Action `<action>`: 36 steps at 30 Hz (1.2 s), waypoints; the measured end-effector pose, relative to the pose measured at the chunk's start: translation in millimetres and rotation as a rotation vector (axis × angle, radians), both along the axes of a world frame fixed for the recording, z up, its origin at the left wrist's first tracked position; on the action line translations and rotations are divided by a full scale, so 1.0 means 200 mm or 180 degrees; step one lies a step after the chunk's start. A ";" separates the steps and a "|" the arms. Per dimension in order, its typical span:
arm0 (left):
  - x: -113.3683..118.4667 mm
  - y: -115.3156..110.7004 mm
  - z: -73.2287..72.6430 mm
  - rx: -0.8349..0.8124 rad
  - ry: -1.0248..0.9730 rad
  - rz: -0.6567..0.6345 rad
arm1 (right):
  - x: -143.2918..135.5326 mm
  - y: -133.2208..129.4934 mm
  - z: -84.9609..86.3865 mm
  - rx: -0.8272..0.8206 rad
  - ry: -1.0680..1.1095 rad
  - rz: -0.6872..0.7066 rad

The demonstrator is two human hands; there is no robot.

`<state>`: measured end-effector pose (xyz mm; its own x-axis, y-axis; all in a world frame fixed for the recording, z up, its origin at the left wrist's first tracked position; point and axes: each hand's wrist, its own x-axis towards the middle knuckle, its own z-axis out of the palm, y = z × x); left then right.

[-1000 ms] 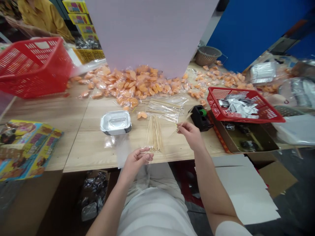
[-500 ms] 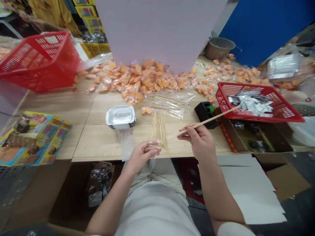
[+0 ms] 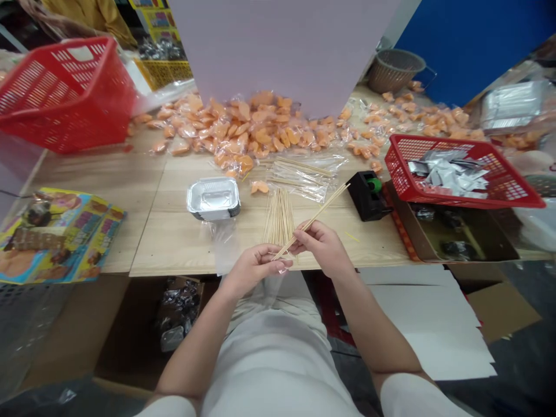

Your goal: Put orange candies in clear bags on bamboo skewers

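Observation:
My right hand pinches a few thin bamboo skewers, which slant up to the right. Their lower ends reach the fingers of my left hand. That hand is closed on a small clear plastic bag, mostly hidden by the fingers; whether the ends are inside it I cannot tell. Just beyond both hands lies a pile of loose skewers. Behind it are skewers in clear bags and one orange piece. Left of the pile stand stacked foil trays above a flat clear bag.
A black tape dispenser stands to the right, near a red basket of silvery packets. Wrapped orange pieces are heaped along the back. Another red basket and printed packages occupy the left. A person's yellow sleeve shows far left.
My right hand has moved left and down to my left hand, bringing the skewers' lower ends to the bag. The skewers now point up more steeply. The view has shifted slightly.

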<state>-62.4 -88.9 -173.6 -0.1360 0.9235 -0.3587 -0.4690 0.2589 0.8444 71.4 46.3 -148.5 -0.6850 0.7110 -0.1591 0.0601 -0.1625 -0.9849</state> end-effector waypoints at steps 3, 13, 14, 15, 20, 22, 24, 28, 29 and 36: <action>0.01 0.01 0.00 0.0091 0.0002 -0.0042 | -0.01 -0.03 -0.01 0.0212 -0.0019 0.0113; 0.02 0.02 -0.02 0.0129 0.0159 -0.0051 | 0.00 0.09 0.03 0.1076 -0.0009 -0.0877; 0.02 0.02 -0.03 0.0148 0.0182 -0.0066 | 0.01 0.11 0.05 0.1302 -0.0012 -0.1058; 0.03 0.02 -0.03 0.0159 0.0213 -0.0089 | 0.01 0.11 0.07 0.1489 -0.0013 -0.1058; 0.02 0.03 0.01 0.0364 0.0488 0.0069 | 0.06 -0.04 0.10 0.1658 0.0067 0.0665; 0.02 0.03 0.02 0.0522 0.0617 0.0255 | 0.07 -0.10 0.05 0.1516 0.0116 0.0723; 0.02 0.02 0.02 0.0618 0.0700 0.0355 | 0.07 -0.13 0.00 0.1223 0.0203 0.0081; 0.05 0.02 -0.01 0.0721 0.0711 0.0294 | 0.05 -0.14 -0.06 0.0683 0.0005 -0.0170; 0.06 0.02 -0.01 0.0745 0.0671 0.0279 | 0.04 -0.14 -0.06 0.0764 -0.0071 -0.0081; 0.12 0.03 -0.01 0.0637 0.0234 0.0771 | 0.01 -0.18 0.00 0.2356 -0.0416 -0.0252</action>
<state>-39.0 -83.3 -175.4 -0.3794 0.9123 -0.1541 -0.4324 -0.0275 0.9013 73.7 10.3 -149.1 -0.6358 0.7101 0.3026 0.1997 0.5301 -0.8241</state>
